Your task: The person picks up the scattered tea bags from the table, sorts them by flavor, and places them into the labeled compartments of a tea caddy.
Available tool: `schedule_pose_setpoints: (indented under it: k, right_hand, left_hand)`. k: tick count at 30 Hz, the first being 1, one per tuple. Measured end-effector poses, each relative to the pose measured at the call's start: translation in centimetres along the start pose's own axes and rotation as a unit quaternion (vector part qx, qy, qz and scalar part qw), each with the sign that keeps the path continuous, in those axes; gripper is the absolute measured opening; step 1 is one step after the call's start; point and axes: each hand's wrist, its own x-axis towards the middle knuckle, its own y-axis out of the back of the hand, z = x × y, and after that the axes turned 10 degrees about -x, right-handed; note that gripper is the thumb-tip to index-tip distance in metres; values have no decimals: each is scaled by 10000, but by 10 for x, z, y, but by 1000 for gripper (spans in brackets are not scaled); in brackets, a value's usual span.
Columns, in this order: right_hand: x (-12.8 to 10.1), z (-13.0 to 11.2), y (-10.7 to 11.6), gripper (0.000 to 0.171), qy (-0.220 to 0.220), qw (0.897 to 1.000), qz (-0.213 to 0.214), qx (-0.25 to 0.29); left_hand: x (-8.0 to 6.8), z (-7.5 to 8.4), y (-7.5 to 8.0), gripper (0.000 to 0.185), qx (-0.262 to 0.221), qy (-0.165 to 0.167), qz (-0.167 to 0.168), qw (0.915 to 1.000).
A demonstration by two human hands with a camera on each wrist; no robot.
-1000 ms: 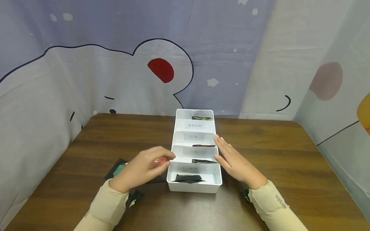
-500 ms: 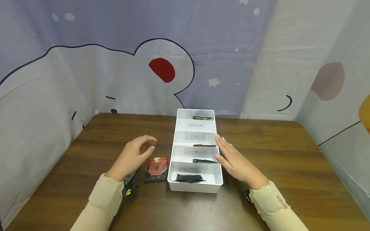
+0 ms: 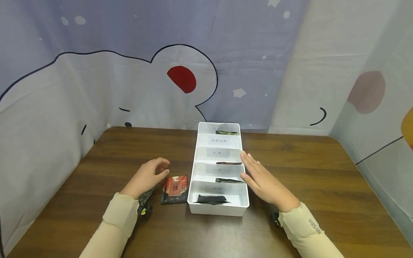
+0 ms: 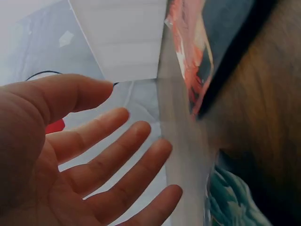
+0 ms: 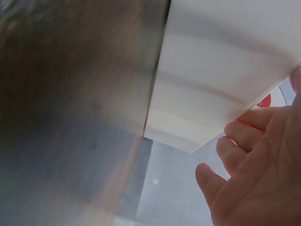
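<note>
The red tea packet (image 3: 174,186) is laid flat on the wooden table (image 3: 322,172), just beside the left wall of the white divider tray (image 3: 193,168), which has 5 labelled compartments. The left hand (image 3: 146,177) is held just left of the packet with fingers loosely spread and nothing grasped. The tray is seemingly steadied by the right hand (image 3: 262,181), whose straight fingers are pressed against its right wall. More packets (image 3: 145,204) are partly covered by the left sleeve
</note>
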Motion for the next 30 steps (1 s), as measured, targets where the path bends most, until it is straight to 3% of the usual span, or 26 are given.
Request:
schedule_pose_setpoints:
  k: [10, 16, 23, 30]
  right_hand:
    - [-1, 0, -2, 65, 27, 9998, 74, -203]
    - [0, 0, -1, 64, 33, 9997, 84, -222]
    - [1, 0, -1, 64, 40, 9997, 83, -213]
    - [0, 0, -1, 65, 9, 9998, 39, -181]
  left_hand:
    - [1, -6, -7, 50, 513, -189, -679, 9962]
    - [2, -8, -9, 66, 816, -259, -893, 9923]
    - [0, -5, -11, 71, 850, 122, -979, 9915]
    - [0, -3, -13, 65, 819, 168, -941, 9920]
